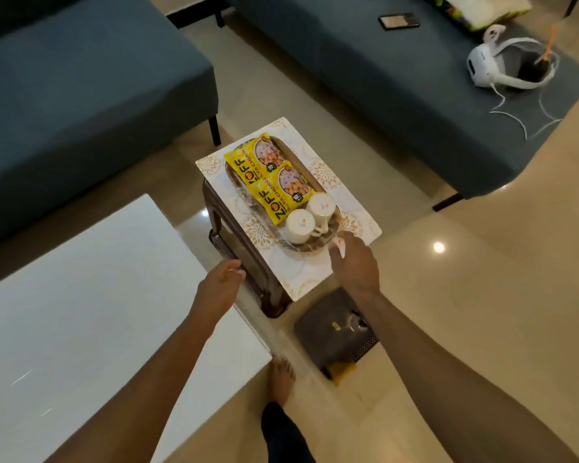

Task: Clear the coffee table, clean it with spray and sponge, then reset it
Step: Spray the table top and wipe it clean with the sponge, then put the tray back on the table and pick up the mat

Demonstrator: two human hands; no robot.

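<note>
The white coffee table [91,295] fills the lower left, its top bare. Beside it a brown plastic stool [234,248] carries a white mat with gold patterns [315,272]. On the mat sits a brown tray [316,247] holding two yellow snack packets [264,182] and two white cups [310,215]. My right hand [355,259] hovers open at the tray's near right rim, fingers spread. My left hand [219,282] is open at the stool's near left edge, holding nothing.
A dark basket [335,332] with a spray bottle [356,324] and a yellow sponge [341,370] stands on the floor below the stool. Grey sofas [81,95] lie left and behind. A phone [398,21] and a white headset [502,65] rest on the far sofa. My bare foot [281,379] is by the table corner.
</note>
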